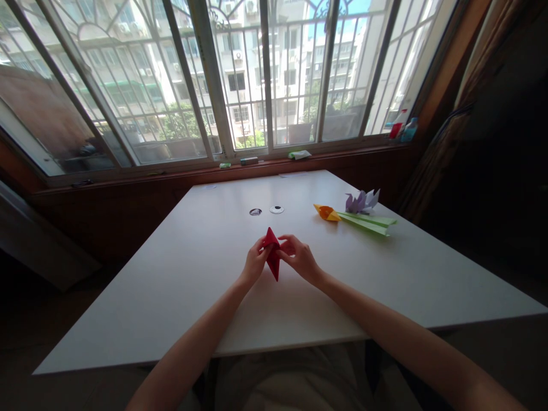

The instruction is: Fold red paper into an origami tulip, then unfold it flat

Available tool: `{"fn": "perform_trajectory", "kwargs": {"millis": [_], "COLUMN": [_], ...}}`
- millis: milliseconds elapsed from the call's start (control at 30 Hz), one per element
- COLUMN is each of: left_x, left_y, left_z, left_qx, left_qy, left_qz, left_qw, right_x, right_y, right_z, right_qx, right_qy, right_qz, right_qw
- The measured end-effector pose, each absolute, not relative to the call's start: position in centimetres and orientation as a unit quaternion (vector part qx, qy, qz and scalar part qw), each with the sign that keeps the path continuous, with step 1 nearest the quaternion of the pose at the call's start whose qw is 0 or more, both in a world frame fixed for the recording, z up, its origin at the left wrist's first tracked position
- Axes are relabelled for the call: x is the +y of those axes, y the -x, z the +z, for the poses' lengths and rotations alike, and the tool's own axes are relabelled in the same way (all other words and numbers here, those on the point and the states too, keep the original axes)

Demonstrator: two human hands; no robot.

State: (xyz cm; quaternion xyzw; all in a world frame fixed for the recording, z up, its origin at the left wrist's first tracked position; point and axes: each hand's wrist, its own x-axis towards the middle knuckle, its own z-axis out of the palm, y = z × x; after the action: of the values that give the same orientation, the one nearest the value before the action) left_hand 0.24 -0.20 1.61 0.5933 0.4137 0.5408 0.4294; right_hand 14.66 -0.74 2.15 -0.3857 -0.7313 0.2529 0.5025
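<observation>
Between my hands is a piece of folded red paper point(274, 264), long and pointed at both ends, held over the white table. My left hand point(256, 260) grips its left side, the thumb lying across the paper's middle. On the other side my right hand point(300, 258) pinches the right edge with thumb and forefinger. The finger parts behind the paper are hidden. To the right on the table lie a yellow folded paper boat point(327, 213), a light green paper plane point(369, 222) and purple and white folded paper pieces point(360, 201).
The white table point(180, 297) stands before a barred window. Two round cable-hole fittings point(256, 212) are set in its top beyond my hands. On the windowsill point(192, 171) are small packets and, at right, bottles point(409, 130). A curtain hangs at the right.
</observation>
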Motion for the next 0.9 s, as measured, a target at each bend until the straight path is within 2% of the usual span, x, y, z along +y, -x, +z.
{"fn": "perform_trajectory", "kwargs": {"millis": [900], "left_x": [0.3], "left_y": [-0.3], "left_z": [0.6], "left_qx": [0.423], "left_qy": [-0.562], "left_qz": [0.514], "left_qw": [0.49], "right_x": [-0.5], "right_y": [-14.9], "right_z": [1.9], "right_qx": [-0.72], "right_qy": [0.407], "right_qz": [0.193], "right_qw": [0.528]}}
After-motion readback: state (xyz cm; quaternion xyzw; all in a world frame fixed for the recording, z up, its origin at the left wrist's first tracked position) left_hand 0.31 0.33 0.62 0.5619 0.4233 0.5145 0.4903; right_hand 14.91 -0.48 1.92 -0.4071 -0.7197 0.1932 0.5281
